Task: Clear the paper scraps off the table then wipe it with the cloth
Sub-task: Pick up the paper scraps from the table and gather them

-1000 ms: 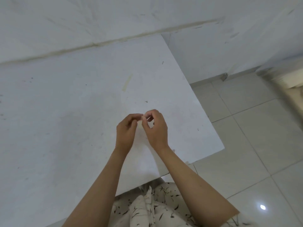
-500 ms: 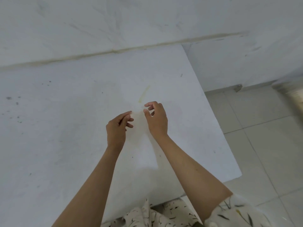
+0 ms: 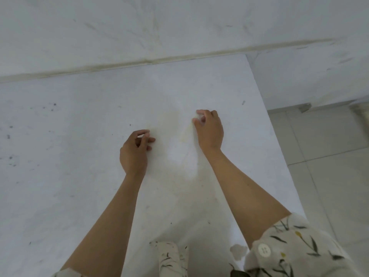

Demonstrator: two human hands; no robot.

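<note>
Paper scraps: none clearly visible; a faint pale patch (image 3: 182, 156) lies on the counter (image 3: 79, 176) between the hands, could be thin paper or tissue, can't tell. Yellowish streak (image 3: 186, 134) just beside the right hand. Cloth not in view.

Right hand (image 3: 209, 130): fingers curled down, thumb and forefinger close together at the counter surface near the streak, looks like pinching at something small; whether anything is held can't be told. Left hand (image 3: 133, 150): fingers loosely curled, tips near the counter, nothing visibly held.

Step, as judged: still the scrap-clearing part, picking tiny bits; wiping not begun. Next move calls for a fine fingertip pinch to lift whatever is there, then finding the cloth.

Versus earlier: the hands were together, fingertips nearly touching above the counter; now they are apart and lower, right hand further toward the wall (image 3: 179, 27). View shifted too, less floor (image 3: 329, 156) showing at right. Dark specks (image 3: 54, 104) on the counter's left part.
</note>
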